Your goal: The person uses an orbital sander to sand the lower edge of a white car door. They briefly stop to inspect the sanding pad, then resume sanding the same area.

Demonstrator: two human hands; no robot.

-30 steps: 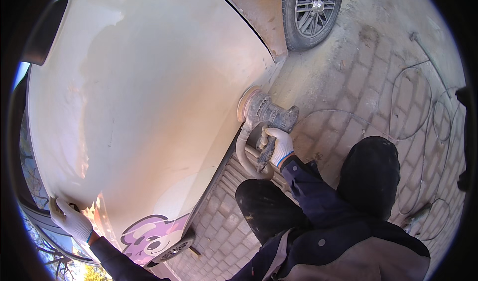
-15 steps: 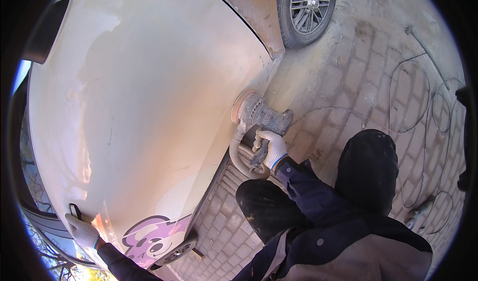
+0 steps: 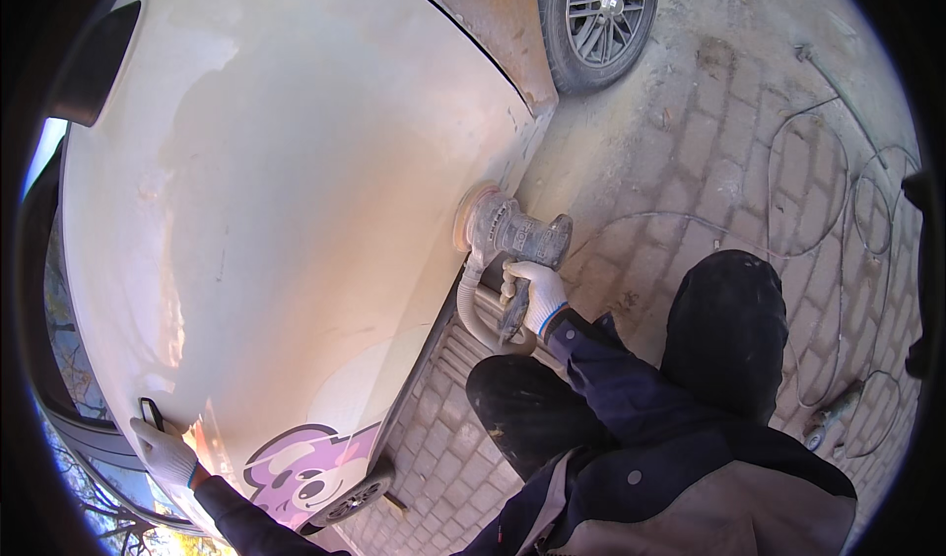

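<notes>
Head view: the right hand (image 3: 540, 295) is closed around the dark handle of one sander (image 3: 517, 229). The sander body sits just above this grip; its single disc (image 3: 474, 216), up and left of the grip, appears to rest against the car panel (image 3: 276, 181) near the lower edge. One ribbed hose (image 3: 471, 314) curves beside the grip, on its left.

The left hand (image 3: 168, 454), well apart from the grip and lower left of it, lies at the panel beside one door handle (image 3: 150, 410). Whether its fingers hold the handle cannot be told.

Step in hand, as judged: surface sanding along the lower panel. The next move calls for a firm right grip, the disc flat to the surface and the hose free of the knee.

Count: two gloved hands; two wheels, one above the grip (image 3: 599, 24), one lower left (image 3: 355, 502); one purple decal (image 3: 305, 477), lower left; one black mirror (image 3: 99, 63), far upper left.
</notes>
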